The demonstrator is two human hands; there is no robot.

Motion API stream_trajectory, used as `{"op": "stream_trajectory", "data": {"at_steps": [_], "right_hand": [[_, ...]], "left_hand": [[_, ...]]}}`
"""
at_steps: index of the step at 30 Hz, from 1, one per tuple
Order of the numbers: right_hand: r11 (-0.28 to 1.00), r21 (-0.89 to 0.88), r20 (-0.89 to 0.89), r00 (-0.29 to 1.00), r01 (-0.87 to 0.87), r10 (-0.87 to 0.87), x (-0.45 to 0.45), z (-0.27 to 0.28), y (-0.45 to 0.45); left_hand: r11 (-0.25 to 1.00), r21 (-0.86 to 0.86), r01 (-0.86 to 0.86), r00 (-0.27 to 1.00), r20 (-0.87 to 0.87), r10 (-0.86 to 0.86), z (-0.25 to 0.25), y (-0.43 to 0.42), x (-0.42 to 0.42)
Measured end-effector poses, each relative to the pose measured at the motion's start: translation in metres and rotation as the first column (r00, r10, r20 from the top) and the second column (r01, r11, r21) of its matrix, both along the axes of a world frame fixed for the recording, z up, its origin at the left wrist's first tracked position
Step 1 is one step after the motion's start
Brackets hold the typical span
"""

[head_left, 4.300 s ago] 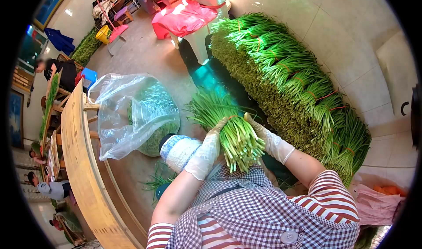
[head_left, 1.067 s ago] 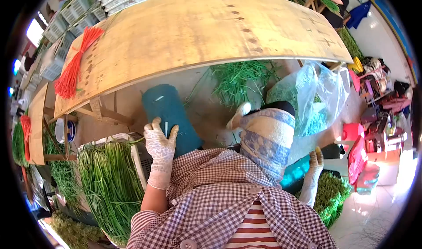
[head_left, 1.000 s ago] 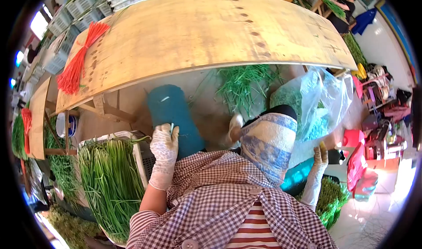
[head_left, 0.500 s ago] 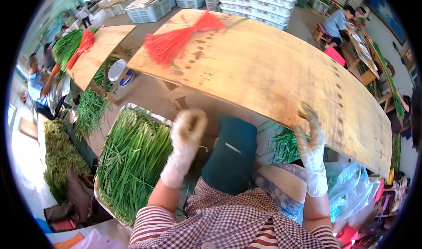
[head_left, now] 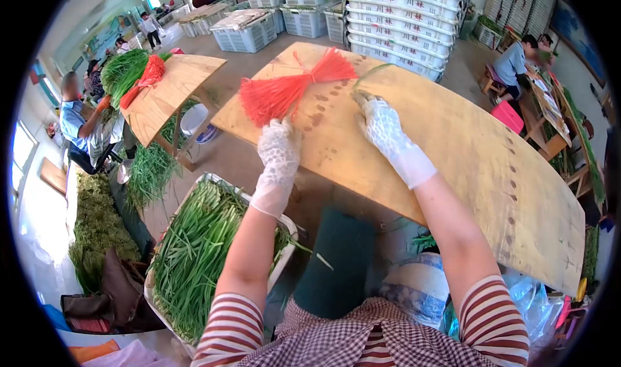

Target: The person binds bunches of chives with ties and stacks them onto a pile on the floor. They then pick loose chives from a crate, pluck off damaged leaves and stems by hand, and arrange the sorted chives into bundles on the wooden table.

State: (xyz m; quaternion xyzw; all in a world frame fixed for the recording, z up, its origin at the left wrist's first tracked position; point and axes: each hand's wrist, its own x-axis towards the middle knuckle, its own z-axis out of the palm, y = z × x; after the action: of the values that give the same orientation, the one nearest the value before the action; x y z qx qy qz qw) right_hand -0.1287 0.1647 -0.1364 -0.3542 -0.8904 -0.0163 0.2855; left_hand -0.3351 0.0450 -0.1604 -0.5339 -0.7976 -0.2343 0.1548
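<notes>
Smaller wooden table: farther off at left, with a heap of green stalks (head_left: 123, 72) on the tabletop (head_left: 187, 82).
White crate: below the main table's near-left corner, its rim (head_left: 292, 228) round long, leafy greens (head_left: 200, 257).
Bundle of red strands: spread at the left end of the main wooden table (head_left: 453, 147); the bundle (head_left: 291, 88) is pinched at its waist, with a wide fan toward the left edge and a shorter tuft toward the far edge. Its long axis slants between those two edges.
Left hand: gloved (head_left: 278, 152), inside the near edge, fingers curled at the fan's near fringe; I cannot tell whether they grasp any strands. The waist lies ahead of it and slightly right.
Green stalk: one thin strip (head_left: 373, 74) near the far edge, just beyond the tuft (its lower tip points at the right hand).
Right hand: gloved (head_left: 383, 124), over the table near the far edge, fingers loosely bent; whether they hold the stalk's tip is unclear. The tuft lies ahead and left.
Nearer hand: left for the fan, right for the tuft and stalk.
</notes>
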Motion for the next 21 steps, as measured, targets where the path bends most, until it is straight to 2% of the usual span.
{"op": "stream_trajectory", "data": {"at_steps": [4, 5, 8, 9, 11, 12, 13, 14, 15, 16, 17, 18, 19, 20, 21], "right_hand": [[0.980, 0.166, 0.036, 0.992, 0.110, -0.118, -0.036, -0.022, 0.067], [0.993, 0.046, 0.053, 0.993, 0.105, -0.107, -0.040, -0.027, 0.079], [0.998, -0.067, 0.109, 0.994, -0.019, 0.026, -0.049, -0.039, 0.101], [0.980, -0.141, 0.218, 0.961, -0.141, 0.169, -0.041, -0.030, 0.085], [0.939, -0.190, 0.280, 0.901, -0.287, 0.332, -0.019, -0.024, 0.016], [0.839, -0.123, 0.099, 0.835, -0.530, 0.542, -0.002, -0.020, -0.024], [0.696, -0.098, 0.266, 0.655, -0.712, 0.707, 0.022, 0.005, -0.066], [0.603, -0.236, 0.062, 0.608, -0.762, 0.792, 0.029, 0.028, -0.108], [0.378, -0.435, 0.103, 0.372, -0.817, 0.922, 0.046, 0.040, -0.128], [0.075, -0.690, -0.075, 0.175, -0.720, 0.982, 0.054, 0.048, -0.135], [0.183, -0.625, -0.013, 0.245, -0.759, 0.969, 0.049, 0.060, -0.134], [0.290, -0.547, 0.046, 0.317, -0.785, 0.947, 0.033, 0.077, -0.125], [0.560, -0.391, 0.132, 0.558, -0.730, 0.819, 0.014, 0.078, -0.112], [0.781, -0.204, 0.167, 0.765, -0.591, 0.622, -0.008, 0.072, -0.092], [0.843, -0.096, 0.091, 0.839, -0.529, 0.536, -0.033, 0.061, -0.062]], "left_hand": [[1.000, 0.002, -0.008, 0.997, 0.076, 0.007, -0.010, 0.001, -0.010], [1.000, -0.007, -0.002, 0.996, 0.085, 0.003, -0.007, 0.000, -0.012], [0.999, -0.012, 0.035, 0.990, 0.137, -0.033, 0.008, -0.004, -0.010], [0.998, -0.009, 0.056, 0.986, 0.159, -0.054, 0.010, -0.003, -0.009], [0.999, -0.023, 0.047, 0.989, 0.141, -0.043, 0.010, 0.001, -0.010], [0.999, -0.026, 0.044, 0.990, 0.133, -0.041, 0.009, 0.004, -0.011], [0.997, -0.034, 0.065, 0.989, 0.132, -0.060, 0.002, 0.009, -0.018], [0.998, -0.036, 0.055, 0.994, 0.100, -0.051, -0.002, 0.014, -0.021], [0.998, -0.039, 0.047, 0.997, 0.067, -0.045, -0.005, 0.018, -0.022], [0.998, -0.043, 0.044, 0.999, 0.031, -0.043, -0.004, 0.020, -0.022], [0.999, 0.007, 0.034, 0.999, 0.000, -0.034, -0.003, 0.021, -0.019], [0.996, -0.062, 0.067, 0.997, 0.030, -0.065, -0.001, 0.016, -0.018], [0.987, -0.126, 0.100, 0.994, 0.059, -0.093, 0.003, 0.008, -0.018], [0.973, -0.187, 0.135, 0.989, 0.088, -0.120, 0.010, -0.002, -0.019], [0.941, -0.236, 0.243, 0.959, 0.202, -0.197, 0.025, -0.024, -0.012]]}}
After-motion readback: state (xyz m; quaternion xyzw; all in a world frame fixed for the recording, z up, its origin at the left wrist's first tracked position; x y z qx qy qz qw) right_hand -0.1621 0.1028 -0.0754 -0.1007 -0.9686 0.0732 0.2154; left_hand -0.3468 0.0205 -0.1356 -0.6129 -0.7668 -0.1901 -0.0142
